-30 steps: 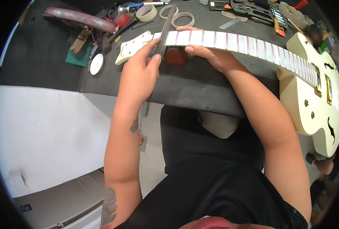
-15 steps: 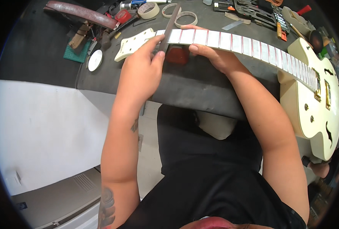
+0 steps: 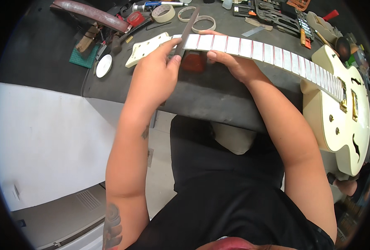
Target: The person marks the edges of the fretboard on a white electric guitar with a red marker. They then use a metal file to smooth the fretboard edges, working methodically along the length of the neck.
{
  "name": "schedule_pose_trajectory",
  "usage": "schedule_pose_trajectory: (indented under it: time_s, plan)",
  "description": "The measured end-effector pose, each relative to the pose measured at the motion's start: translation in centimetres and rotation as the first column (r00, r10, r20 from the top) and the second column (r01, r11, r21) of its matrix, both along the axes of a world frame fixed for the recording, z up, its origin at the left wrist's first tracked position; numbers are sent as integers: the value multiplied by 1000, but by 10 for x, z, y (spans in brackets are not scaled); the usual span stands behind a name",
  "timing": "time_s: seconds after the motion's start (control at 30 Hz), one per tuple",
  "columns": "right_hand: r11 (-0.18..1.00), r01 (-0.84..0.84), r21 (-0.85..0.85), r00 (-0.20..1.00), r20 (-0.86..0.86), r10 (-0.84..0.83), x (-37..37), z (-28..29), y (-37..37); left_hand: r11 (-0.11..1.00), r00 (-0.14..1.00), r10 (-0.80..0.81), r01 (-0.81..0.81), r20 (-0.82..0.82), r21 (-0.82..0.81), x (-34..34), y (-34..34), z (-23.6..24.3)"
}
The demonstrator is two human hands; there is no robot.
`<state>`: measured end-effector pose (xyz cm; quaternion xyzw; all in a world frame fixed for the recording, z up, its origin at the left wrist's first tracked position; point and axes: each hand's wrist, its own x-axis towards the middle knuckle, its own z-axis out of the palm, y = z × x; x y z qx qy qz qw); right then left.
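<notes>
My left hand (image 3: 153, 77) is closed on a long dark file (image 3: 188, 28), held crosswise over the fretboard near the nut. My right hand (image 3: 239, 68) grips the neck from the near side, thumb along its edge and fingertips showing beyond it. The fretboard (image 3: 270, 52) is covered in silvery strips with red-edged frets. The cream guitar body (image 3: 327, 135) with gold hardware lies at the right, and its headstock (image 3: 144, 46) points left. A red block (image 3: 193, 62) sits beneath the neck.
The dark bench (image 3: 210, 96) holds tape rolls (image 3: 163, 13), a white oval dish (image 3: 104, 66), a green mat (image 3: 78, 59), a hammer and tool cases (image 3: 272, 16). A long curved reddish bar (image 3: 89, 14) lies at the back left. Someone's arm (image 3: 344, 185) shows at the far right.
My left hand and the file have moved slightly rightward along the neck. The right hand stays on the neck, appearing marginally shifted.
</notes>
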<state>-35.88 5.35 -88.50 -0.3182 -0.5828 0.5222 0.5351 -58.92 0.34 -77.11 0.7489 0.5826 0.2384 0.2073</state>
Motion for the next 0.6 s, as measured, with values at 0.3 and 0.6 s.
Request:
schedule_pose_trajectory:
  time_s: [0.3,0.6]
  plan:
    - [1000,-14,-14,998,-55,13,1,-7,-1,1000,1000,-13,13,-6,16,-44,-98,-14]
    - [1000,-3,-16,999,38,3,5,-1,-2,995,1000,25,-24,8,-98,-5,-24,3]
